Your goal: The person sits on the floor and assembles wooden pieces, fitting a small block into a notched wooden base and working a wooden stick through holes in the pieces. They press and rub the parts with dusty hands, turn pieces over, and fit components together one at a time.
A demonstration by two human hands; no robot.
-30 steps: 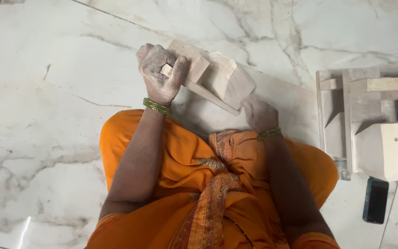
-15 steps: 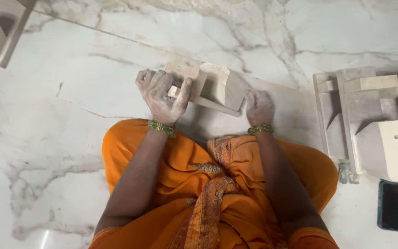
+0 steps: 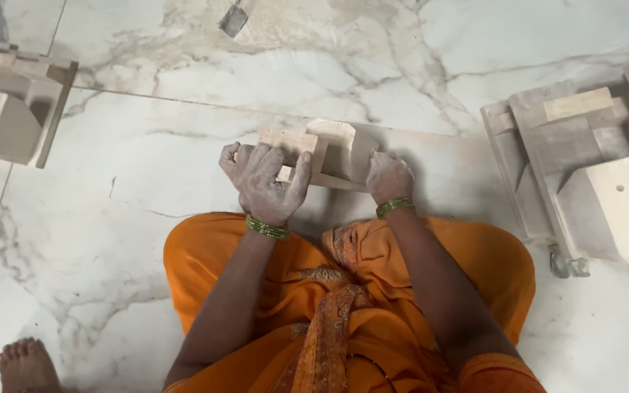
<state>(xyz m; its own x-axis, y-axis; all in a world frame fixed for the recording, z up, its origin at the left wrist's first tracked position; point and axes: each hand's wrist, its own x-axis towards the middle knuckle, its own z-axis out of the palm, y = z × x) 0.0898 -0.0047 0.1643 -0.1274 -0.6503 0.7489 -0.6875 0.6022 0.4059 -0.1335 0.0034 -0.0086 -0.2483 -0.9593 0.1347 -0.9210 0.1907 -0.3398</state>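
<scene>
Head view: left hand (image 3: pixel 265 180) fingers wrap the wooden piece (image 3: pixel 319 154); right hand (image 3: pixel 389 177) fingers grip its far side.

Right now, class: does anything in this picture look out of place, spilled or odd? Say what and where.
Both hands are coated in pale dust: the left hand grips the wooden piece and the right hand steadies it. A small dark tool lies alone on the marble floor. Nothing looks broken or spilled.
</scene>
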